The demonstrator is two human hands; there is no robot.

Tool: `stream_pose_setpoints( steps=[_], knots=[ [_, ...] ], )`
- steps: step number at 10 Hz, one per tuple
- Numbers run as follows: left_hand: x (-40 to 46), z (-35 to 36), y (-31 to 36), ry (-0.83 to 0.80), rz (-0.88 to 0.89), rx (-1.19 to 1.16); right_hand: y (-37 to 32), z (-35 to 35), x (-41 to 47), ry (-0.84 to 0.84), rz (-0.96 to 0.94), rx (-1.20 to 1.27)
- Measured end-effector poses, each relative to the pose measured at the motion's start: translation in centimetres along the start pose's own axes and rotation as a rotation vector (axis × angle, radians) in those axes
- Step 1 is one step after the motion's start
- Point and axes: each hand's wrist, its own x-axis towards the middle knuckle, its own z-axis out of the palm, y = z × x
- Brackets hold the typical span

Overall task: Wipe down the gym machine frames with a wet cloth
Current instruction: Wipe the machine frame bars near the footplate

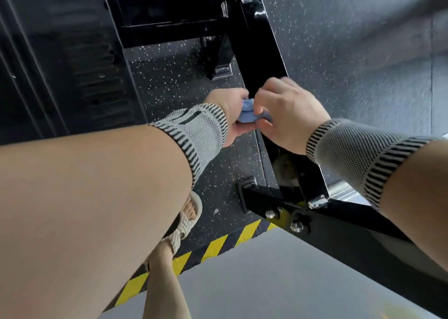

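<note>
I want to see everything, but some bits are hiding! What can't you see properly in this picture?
All in the head view:
- Blue cloth: mostly hidden inside the left hand and right hand; wetness can't be told.
- Black frame bar: the stretch under both hands is covered.
- Sandaled foot: partly behind the left forearm.
- Dark machine panel at left: blurred, cut off by the edge.

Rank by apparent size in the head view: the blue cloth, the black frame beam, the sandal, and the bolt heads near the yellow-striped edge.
1. black frame beam
2. sandal
3. blue cloth, largely hidden by both hands, so its place under the sandal is unsure
4. bolt heads
</note>
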Motion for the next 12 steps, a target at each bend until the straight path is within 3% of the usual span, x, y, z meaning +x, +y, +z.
stream_pose_setpoints(
  steps=[1, 2, 3, 4, 6, 7, 8, 10, 12],
  knots=[
    [1.3, -0.4, -0.9, 0.116, 0.147, 0.299, 0.8, -1.2, 1.0, 0.141, 0.216, 0.111],
    [1.7, -0.6, -3.1, 0.244, 0.153, 0.441, 2.5, -1.2, 1.6, 0.013, 0.531, 0.145],
    [-0.5, 1.9, -6.4, 0.138, 0.037, 0.456, 3.3, -0.5, 0.9, -0.174, 0.666, 0.267],
    [-2.7, 4.0, -9.9, 0.046, -0.031, 0.406, 3.6, -0.3, 1.1, -0.212, 0.63, 0.209],
    [-2.3, 4.2, -5.6, 0.111, 0.023, 0.197, 3.5, 0.1, 1.1, -0.214, 0.615, 0.165],
    [-2.9, 4.1, -6.3, 0.225, 0.111, 0.362, 3.5, 0.2, 1.1, -0.204, 0.644, 0.22],
    [-4.1, 3.8, -9.6, 0.217, -0.008, 0.452, 3.5, 0.2, 1.0, -0.188, 0.648, 0.242],
    [-2.4, 3.3, -8.2, 0.225, 0.149, 0.338, 3.1, 0.1, 0.8, -0.151, 0.667, 0.274],
    [-4.4, 3.3, -12.3, 0.023, -0.035, 0.576, 2.5, 0.0, 0.7, -0.135, 0.666, 0.169]
  ],
)
